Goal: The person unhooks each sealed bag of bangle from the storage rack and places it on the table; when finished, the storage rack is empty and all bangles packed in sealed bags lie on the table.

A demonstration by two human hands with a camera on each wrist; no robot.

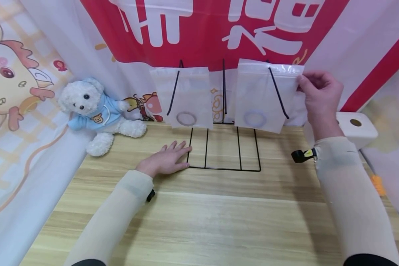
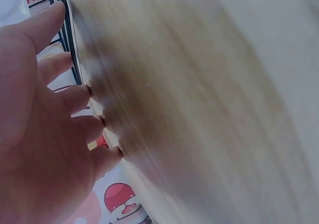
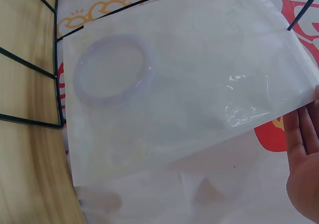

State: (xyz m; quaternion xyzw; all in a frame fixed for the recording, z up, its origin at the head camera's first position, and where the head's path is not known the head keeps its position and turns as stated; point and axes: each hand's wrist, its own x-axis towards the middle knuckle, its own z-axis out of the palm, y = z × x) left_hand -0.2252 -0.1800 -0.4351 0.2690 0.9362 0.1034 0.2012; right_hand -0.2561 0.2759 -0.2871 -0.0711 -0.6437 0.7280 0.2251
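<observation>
Two clear bags hang on the hooks of a black wire rack [image 1: 222, 169]. The left bag [image 1: 189, 92] holds a dark ring; the right bag [image 1: 252, 92] holds a pale lilac ring [image 3: 113, 68]. My right hand [image 1: 322, 92] pinches the upper right edge of the right bag between thumb and fingers. Spread fingers of my left hand [image 1: 166, 159] rest at the left side of the rack's base on the table. The left wrist view shows the left hand [image 2: 45, 119] with fingertips against the wood and the thumb by the black wire.
A white plush bear [image 1: 99, 114] in a blue hoodie sits at the back left. A white box [image 1: 357, 127] with a round hole stands behind my right forearm. Printed cloth hangs behind the rack, and an orange object [image 1: 378, 185] lies at the right edge.
</observation>
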